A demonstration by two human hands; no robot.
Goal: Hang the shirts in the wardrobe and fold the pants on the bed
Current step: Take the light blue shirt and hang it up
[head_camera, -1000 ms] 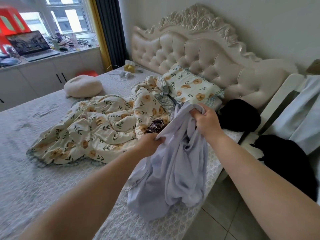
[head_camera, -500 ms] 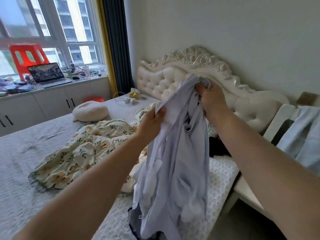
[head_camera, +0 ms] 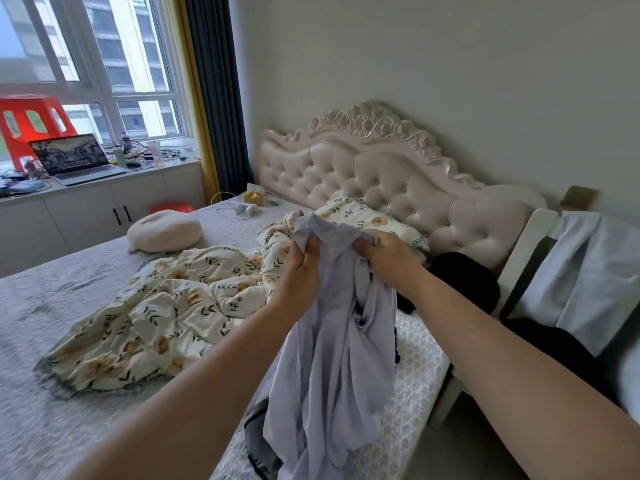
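Now left hand [head_camera: 300,270] and right hand [head_camera: 389,255] clench the shirt [head_camera: 332,362], hanging lengthwise straight down

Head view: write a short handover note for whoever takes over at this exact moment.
Left hand: fingers curled round the lilac garment near its top.
Right hand: grips the same garment beside the left.
The garment hangs bunched above the bed edge; shirt or pants, cannot tell.
Black clothes lie by the headboard; a light blue garment is draped over the white frame beside the bed.
Done: nothing visibly hung or folded.
Left: everything; no wardrobe in view.
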